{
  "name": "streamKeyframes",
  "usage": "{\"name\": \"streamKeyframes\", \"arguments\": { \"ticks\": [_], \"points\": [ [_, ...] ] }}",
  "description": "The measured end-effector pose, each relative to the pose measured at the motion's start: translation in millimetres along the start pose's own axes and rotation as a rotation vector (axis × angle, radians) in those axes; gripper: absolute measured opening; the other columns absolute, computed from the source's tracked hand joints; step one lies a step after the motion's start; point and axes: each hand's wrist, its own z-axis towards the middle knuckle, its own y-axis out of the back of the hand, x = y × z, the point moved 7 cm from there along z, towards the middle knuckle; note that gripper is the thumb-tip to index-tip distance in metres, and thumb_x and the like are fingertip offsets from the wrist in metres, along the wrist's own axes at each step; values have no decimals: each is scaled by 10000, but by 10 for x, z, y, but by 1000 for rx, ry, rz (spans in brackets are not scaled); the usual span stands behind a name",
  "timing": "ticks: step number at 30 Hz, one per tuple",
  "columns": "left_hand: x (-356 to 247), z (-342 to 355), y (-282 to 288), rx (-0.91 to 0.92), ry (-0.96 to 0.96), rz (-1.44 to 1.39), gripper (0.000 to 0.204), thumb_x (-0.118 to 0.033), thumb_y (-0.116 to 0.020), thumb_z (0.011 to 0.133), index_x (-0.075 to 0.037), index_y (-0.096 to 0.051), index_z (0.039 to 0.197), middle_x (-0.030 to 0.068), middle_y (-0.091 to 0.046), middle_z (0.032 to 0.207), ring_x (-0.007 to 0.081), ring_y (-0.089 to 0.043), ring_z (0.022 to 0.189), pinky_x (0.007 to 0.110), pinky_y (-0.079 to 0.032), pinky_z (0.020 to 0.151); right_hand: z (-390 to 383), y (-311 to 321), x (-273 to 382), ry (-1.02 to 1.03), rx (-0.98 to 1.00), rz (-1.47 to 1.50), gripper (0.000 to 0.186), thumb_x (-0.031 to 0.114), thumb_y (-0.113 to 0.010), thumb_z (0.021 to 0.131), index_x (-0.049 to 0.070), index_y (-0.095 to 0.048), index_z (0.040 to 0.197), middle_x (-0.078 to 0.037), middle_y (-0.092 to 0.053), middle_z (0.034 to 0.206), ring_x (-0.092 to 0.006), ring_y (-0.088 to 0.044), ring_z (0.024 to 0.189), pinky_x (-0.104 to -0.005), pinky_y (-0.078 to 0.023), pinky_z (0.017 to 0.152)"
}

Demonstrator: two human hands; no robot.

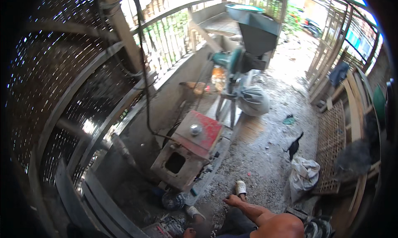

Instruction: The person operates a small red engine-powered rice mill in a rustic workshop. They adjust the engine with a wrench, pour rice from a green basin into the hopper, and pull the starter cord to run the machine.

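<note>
My right hand (pixel 230 200) is held out above the ground near a white clog (pixel 241 188) on my foot, its fingers curled; whatever it holds, if anything, is too small to make out. My left hand (pixel 190 233) shows at the lower edge with fingers bent, near a red-handled item (pixel 161 231), its contents hidden. In front of me is a dusty red engine (pixel 199 134) with a square opening on its near part. Beyond it stands a green milling machine (pixel 228 59) with a grey hopper (pixel 257 34) and a tied cloth bag (pixel 253 101).
A concrete wall (pixel 166 88) and bamboo slats line the left, with hanging cables (pixel 142 63). At right are a white sack (pixel 304 175), a woven panel (pixel 329 142), leaning boards (pixel 352 113) and a dark animal (pixel 294 146). A bright opening with bamboo gates (pixel 331 43) lies ahead.
</note>
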Motion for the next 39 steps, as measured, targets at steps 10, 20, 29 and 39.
{"name": "streamKeyframes", "arguments": {
  "ticks": [10,20,29,39],
  "points": [
    [-1197,915,-130,350,104,660,464,-421,-691,796,-4,-695,999,196,-678,924,298,-655,937,404,-508,819,-1505,687,-2702,-666,-367,544,348,334,-623,866,7,-713,945,-156,-704,975,-293,-683,868,-420,-531,738],
    [-4674,1679,-1096,153,-341,403,409,-355,-672,794,-61,-684,1079,160,-679,1080,347,-630,1028,407,-494,890,-1598,1450,-3850,-568,-373,1089,305,239,-603,932,-7,-613,1111,-93,-674,848,-178,-646,682,-321,-478,533],
    [-5865,2469,-1168,34,-225,241,453,-356,-700,788,-38,-667,1109,178,-677,1068,316,-645,1022,411,-491,895,-179,2355,-4881,-593,-477,877,274,255,-612,925,-6,-657,998,-110,-672,835,-210,-650,689,-342,-510,575],
    [-6291,4150,-745,26,25,475,403,-357,-676,744,-12,-715,948,211,-686,999,382,-645,975,451,-500,848,-27,5076,-3962,-371,-734,549,438,380,-694,803,-15,-699,992,-155,-711,842,-266,-685,777,-401,-512,706]
  ]
}}
